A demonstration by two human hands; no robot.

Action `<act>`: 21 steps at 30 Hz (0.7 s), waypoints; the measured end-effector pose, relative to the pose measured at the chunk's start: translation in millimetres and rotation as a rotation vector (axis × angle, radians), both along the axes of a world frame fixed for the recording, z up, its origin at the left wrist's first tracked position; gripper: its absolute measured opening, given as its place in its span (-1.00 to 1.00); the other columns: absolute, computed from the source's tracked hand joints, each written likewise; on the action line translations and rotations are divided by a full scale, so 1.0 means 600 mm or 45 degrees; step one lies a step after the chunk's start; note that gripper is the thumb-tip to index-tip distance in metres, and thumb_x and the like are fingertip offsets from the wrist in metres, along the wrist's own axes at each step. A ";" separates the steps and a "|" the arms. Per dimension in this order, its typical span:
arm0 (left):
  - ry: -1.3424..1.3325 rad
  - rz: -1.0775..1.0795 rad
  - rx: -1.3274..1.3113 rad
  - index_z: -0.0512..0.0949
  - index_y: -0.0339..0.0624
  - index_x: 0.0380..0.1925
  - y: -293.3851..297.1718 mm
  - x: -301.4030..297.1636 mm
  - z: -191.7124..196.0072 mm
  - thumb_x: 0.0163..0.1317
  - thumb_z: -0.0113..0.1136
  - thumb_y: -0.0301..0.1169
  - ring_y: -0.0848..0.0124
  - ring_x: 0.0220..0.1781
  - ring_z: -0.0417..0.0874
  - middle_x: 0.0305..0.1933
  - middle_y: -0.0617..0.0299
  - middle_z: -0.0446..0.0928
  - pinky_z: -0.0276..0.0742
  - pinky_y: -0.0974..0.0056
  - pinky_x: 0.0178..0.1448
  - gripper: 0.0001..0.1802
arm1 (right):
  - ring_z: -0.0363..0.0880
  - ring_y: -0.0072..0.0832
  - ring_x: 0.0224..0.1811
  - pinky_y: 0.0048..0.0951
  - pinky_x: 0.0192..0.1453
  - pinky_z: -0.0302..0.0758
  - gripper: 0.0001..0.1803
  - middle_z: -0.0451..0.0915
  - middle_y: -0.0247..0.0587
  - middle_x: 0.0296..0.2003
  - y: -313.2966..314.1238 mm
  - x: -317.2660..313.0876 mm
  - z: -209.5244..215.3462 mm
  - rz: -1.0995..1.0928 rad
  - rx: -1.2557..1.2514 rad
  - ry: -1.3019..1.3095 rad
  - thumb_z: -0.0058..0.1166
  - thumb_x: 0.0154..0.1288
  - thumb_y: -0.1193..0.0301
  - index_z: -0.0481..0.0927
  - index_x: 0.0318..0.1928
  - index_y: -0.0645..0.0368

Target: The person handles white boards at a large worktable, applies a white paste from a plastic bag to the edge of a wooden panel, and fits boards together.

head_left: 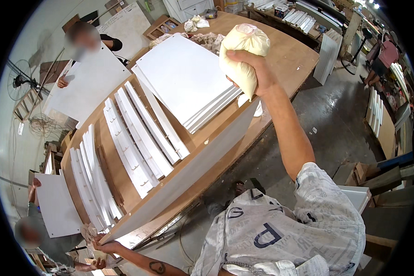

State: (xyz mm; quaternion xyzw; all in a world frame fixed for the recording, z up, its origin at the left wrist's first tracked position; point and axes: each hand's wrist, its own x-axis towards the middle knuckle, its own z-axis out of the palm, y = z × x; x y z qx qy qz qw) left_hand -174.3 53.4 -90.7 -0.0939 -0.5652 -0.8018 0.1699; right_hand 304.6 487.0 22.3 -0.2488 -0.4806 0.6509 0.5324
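High over the table's right side, my right hand (257, 73) is wrapped round a bulging plastic bag of pale yellow filling (246, 46), its pointed end hanging down. A long panel (188, 184), white on its face and brown along the upper edge, stands on edge along the near side of the table. At its lower-left end my left hand (106, 247) grips the panel, fingers partly hidden. Small pale blobs dot the panel's edge. Beyond it lie rows of white strips (135, 149) with small brown tabs and a stack of white panels (184, 78).
The brown table (294, 55) runs diagonally. One co-worker (83, 41) holds a white board (89, 85) at the far left; another (46, 237) at lower left holds a white panel (57, 202). Crumpled cloths (211, 41) lie behind the stack. A person (384, 57) stands far right.
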 end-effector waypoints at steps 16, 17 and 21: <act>0.046 0.071 -0.097 0.40 -0.14 -0.60 -0.015 -0.022 -0.009 0.30 -0.15 -0.03 0.35 -0.44 0.44 -0.52 0.21 0.43 0.40 0.25 -0.24 -0.54 | 0.58 -0.50 -0.54 -0.51 -0.59 0.51 -0.66 0.57 -0.24 -0.44 -0.006 -0.008 0.004 -0.078 -0.003 0.007 0.25 0.03 0.29 0.54 -0.18 0.18; 0.018 0.050 -0.083 0.40 -0.14 -0.61 -0.017 -0.025 -0.008 0.31 -0.16 -0.04 0.35 -0.44 0.44 -0.52 0.21 0.43 0.40 0.25 -0.24 -0.54 | 0.58 -0.49 -0.52 -0.50 -0.58 0.52 -0.65 0.57 -0.24 -0.42 -0.004 -0.008 0.003 -0.060 -0.007 0.011 0.25 0.03 0.30 0.54 -0.18 0.18; 0.002 0.061 -0.082 0.35 -0.12 -0.64 0.003 -0.009 -0.002 0.31 -0.19 -0.05 0.38 -0.49 0.38 -0.57 0.25 0.38 0.34 0.29 -0.30 -0.54 | 0.60 -0.51 -0.43 -0.51 -0.49 0.55 -0.66 0.58 -0.26 -0.35 -0.006 -0.009 0.005 -0.057 0.022 0.021 0.25 0.04 0.35 0.54 -0.16 0.19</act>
